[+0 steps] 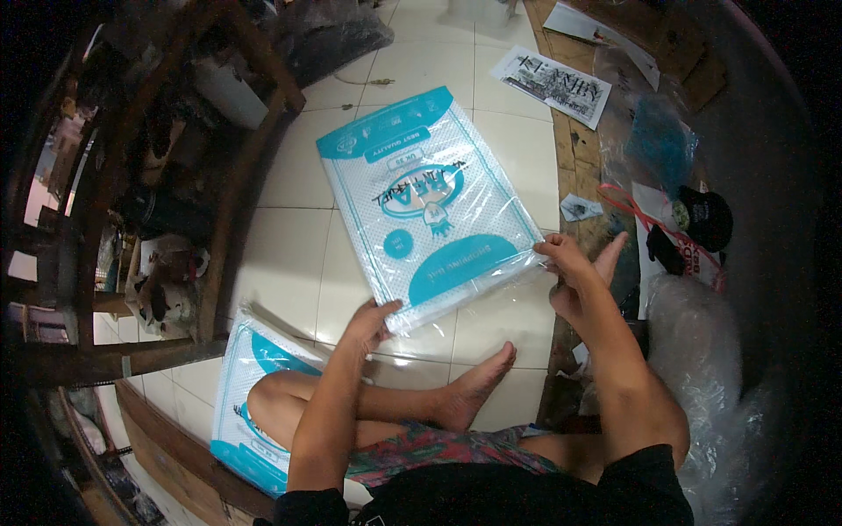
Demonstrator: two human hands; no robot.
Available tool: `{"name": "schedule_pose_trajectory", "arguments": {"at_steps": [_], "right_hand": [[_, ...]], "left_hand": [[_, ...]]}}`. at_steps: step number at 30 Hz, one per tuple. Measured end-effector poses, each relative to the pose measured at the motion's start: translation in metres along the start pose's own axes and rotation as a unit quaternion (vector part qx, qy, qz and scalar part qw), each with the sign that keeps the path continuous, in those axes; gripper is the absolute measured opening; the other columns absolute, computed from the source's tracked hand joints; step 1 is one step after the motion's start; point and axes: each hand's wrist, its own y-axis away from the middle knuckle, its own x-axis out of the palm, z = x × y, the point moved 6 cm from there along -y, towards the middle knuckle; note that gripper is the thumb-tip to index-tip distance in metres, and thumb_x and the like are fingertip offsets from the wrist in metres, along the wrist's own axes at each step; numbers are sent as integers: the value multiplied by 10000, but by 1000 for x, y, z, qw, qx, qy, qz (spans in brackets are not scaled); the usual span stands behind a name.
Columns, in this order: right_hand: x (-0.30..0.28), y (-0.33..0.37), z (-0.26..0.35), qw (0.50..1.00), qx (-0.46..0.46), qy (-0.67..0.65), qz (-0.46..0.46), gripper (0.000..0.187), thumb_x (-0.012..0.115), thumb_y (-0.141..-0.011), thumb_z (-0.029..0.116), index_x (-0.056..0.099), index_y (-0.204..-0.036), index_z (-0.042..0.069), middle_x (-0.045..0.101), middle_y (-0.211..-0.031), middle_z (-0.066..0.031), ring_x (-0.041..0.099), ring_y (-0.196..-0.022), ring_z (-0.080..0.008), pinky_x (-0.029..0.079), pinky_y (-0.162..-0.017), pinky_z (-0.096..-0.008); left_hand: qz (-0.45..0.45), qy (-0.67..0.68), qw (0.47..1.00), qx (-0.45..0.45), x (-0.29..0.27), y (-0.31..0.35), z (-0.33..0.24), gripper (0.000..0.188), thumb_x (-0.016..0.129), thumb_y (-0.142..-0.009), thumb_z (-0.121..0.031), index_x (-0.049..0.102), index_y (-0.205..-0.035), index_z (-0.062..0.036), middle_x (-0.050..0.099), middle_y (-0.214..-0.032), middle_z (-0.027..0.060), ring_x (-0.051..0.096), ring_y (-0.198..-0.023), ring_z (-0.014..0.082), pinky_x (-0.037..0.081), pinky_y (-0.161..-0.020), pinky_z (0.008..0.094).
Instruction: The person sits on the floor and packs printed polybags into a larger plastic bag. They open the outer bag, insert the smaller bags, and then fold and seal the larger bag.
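Observation:
A flat white-and-turquoise plastic pack [482,206], printed with dots and an oval emblem, is spread out before me at a slant. Clear film covers it and sticks out along its near edge. My left hand [373,324] pinches the near left corner, thumb on top. At the near right corner my right hand [566,256] grips the film edge between thumb and fingers. Whether the pack rests on the tiles or is lifted a little, I cannot tell. Beside my left knee lies a second pack [232,412] of the same look, partly hidden by my leg.
White floor tiles [289,254] lie under the pack. A dark wooden rack [210,193] stands on the left. To the right are a printed sheet [554,86], a black cap [706,219], a red strap [624,200] and a heap of clear plastic [697,351]. My bare foot [482,386] is close by.

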Motion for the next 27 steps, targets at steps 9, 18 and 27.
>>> {"name": "schedule_pose_trajectory", "arguments": {"at_steps": [9, 18, 27], "right_hand": [[-30, 6, 59, 992, -55, 103, 50, 208, 663, -778, 217, 627, -885, 43, 600, -752, -16, 561, -651, -138, 463, -605, -269], [-21, 15, 67, 981, -127, 145, 27, 237, 676, -777, 219, 637, -882, 10, 612, -737, -18, 522, -655, -94, 415, -611, -240], [-2, 40, 70, 990, -88, 54, 94, 240, 636, -800, 49, 564, -1017, -24, 613, -914, -26, 564, -833, -88, 444, -734, -211]], "left_hand": [[-57, -706, 704, 54, 27, 7, -53, 759, 525, -714, -704, 636, -929, 15, 642, -978, 202, 630, -908, 325, 481, -811, 424], [234, -743, 361, 513, 278, -56, -181, 739, 655, -665, -99, 362, -1343, -104, 378, -1377, 147, 332, -1284, 329, 309, -1051, 435], [447, -839, 284, 128, 315, -112, -149, 469, 719, -623, -266, 640, -1042, -70, 640, -987, 141, 602, -925, 276, 462, -788, 403]]}}
